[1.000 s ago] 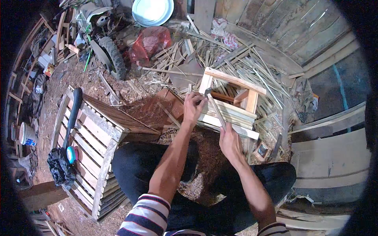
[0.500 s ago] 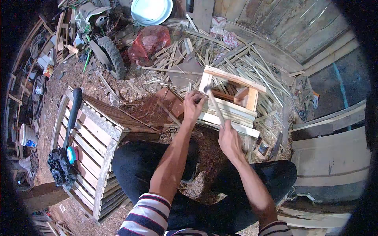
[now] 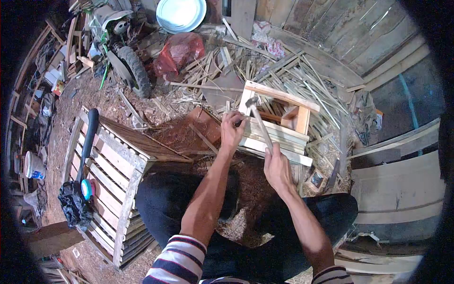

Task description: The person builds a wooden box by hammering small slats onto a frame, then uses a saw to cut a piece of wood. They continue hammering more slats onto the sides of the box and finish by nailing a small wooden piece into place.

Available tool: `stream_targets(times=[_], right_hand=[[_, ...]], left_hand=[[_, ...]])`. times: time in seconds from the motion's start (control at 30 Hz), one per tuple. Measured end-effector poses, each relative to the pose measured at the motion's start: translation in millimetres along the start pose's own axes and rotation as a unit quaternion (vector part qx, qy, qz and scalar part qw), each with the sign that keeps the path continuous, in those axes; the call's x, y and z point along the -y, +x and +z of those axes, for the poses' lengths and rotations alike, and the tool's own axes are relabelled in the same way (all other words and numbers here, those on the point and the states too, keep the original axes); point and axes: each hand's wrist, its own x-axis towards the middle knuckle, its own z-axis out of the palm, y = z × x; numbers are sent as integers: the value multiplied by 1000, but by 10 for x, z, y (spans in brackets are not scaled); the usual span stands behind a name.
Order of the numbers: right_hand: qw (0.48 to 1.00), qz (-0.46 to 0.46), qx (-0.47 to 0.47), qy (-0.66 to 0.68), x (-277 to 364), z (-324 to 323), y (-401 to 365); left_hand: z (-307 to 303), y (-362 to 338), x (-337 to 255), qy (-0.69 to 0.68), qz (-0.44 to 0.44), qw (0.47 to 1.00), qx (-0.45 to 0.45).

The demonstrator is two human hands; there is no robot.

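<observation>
The right hand is closing fully around the lower end of a hammer, fingers wrapped tight on the handle. The handle is slanting up and away from the hand, and the metal head is hanging just above the near left corner of a small crate made of pale wood.

The left hand is resting against that same corner, its fingers bunched together in a narrow pinch at the upright post. Whatever the fingertips are pinching is too small to make out. The hammer head is sitting just above and to the right of this hand.

The small crate is lying on the ground straight ahead of the person's knees, its open frame tilting a little, with pale slats along the near side. Both forearms are reaching out from striped sleeves, and dark trousers are covering the bent legs below them.

To the person's left, a larger slatted crate is standing on the sawdust. A long black handle is lying across its far edge, and a roll of tape and a black bag are sitting at its near corner.

Beyond the small crate, a loose heap of thin wood strips is spreading over the ground. A red plastic bag, a tyre and a pale round basin are lying farther off. Wide planks are leaning on the right.
</observation>
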Motion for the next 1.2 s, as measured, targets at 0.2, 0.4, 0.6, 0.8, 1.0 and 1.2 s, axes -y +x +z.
stream_targets(times=[0.2,0.4,0.6,0.8,1.0,1.2], right_hand=[[1000,-17,17,-7,-69,40,-4],[1000,13,14,3,-37,49,-45],[1000,3,-11,24,-50,61,-39],[1000,9,-4,5,-26,-13,-11],[1000,13,21,-5,-77,70,-4],[1000,20,23,2,-43,26,-21]], left_hand=[[-21,15,-31,11,7,1000,4],[-27,-3,-67,25,25,999,-7],[-32,-17,-49,18,21,1000,-6],[-24,11,-55,14,19,1000,-3],[-49,10,-81,6,8,1000,-4],[-41,-28,-48,14,16,1000,-2]])
